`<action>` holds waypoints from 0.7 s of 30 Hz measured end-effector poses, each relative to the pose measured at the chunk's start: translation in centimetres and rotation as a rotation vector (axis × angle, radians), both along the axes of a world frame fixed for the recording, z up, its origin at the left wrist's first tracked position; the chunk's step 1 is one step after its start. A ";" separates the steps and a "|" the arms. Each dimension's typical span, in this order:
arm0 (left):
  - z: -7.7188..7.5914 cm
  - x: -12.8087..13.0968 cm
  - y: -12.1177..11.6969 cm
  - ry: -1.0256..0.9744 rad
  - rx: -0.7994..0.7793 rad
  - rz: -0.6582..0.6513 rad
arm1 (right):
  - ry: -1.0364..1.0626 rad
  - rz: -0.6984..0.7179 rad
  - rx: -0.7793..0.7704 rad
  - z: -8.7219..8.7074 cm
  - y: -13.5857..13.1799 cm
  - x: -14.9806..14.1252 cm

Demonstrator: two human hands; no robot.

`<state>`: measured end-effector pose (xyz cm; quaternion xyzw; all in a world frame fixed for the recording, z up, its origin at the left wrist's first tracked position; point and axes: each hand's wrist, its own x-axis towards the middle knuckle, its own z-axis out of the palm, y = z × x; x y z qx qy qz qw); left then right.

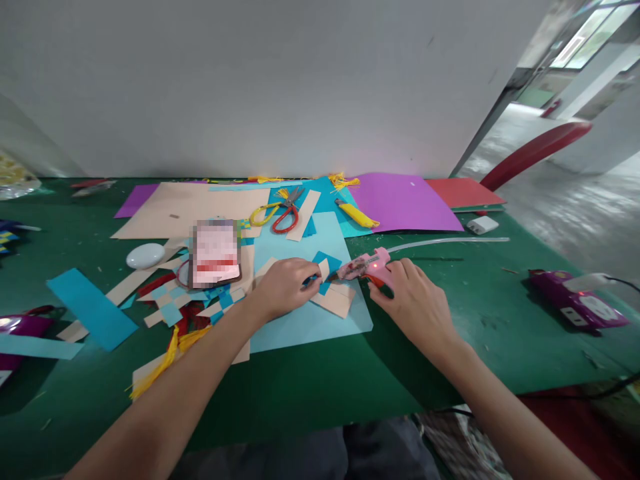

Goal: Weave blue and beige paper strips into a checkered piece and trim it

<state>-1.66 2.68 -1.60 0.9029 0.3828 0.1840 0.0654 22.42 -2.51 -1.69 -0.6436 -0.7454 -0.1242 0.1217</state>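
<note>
Where the green counter (285, 393) runs nearest the person, a light-blue sheet (305, 339) lies ahead; above it the left hand (287, 287) appears to pinch a small paper piece (324, 269), while the right hand (417, 300) wraps the handle of a pink glue gun (367, 264) at the sheet's right edge. The gun should feel light and rigid — best held there, clear of its presumably hot nozzle — and the paper thin, bendable, easiest by its edges. Beyond lie scissors (289, 212) and a yellow cutter (358, 214).
</note>
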 end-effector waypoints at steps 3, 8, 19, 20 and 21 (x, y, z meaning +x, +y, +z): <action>-0.1 -0.1 0.0 -0.010 0.001 -0.006 | -0.021 -0.001 -0.009 0.3 -0.1 -0.3; -0.4 -0.2 0.1 -0.012 0.002 -0.001 | -0.033 -0.001 -0.028 0.7 -0.1 -0.5; -0.3 -0.1 0.0 0.015 0.012 0.018 | -0.036 -0.015 -0.067 1.1 0.1 -0.8; -0.3 -0.1 0.0 0.015 0.011 0.020 | -0.035 -0.018 -0.065 1.2 0.1 -0.8; -0.3 -0.1 0.0 0.016 0.010 0.021 | -0.034 -0.021 -0.059 1.2 0.2 -0.9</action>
